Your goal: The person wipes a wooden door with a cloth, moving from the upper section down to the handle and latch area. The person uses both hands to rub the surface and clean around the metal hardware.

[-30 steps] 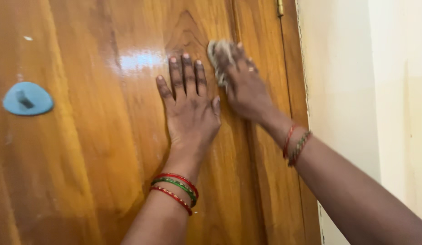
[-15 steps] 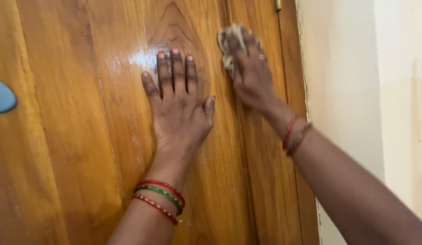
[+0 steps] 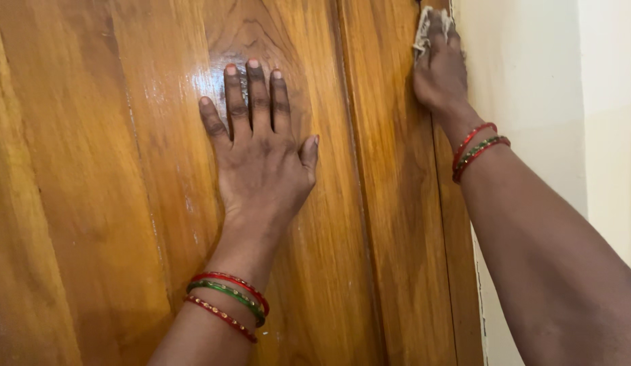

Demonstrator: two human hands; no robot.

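Since cloth (image 3: 432,27) shifted to door (image 3: 390,203) edge: R hand (image 3: 439,71) gripping it, L hand (image 3: 261,156) spread flat.

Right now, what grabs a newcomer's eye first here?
The glossy wooden door fills most of the view, with a bright glare patch near the top. The left hand lies flat on it at centre, fingers spread, red and green bangles on the wrist. At the upper right, the right hand presses a pale cloth against the door's edge beside the cream wall.
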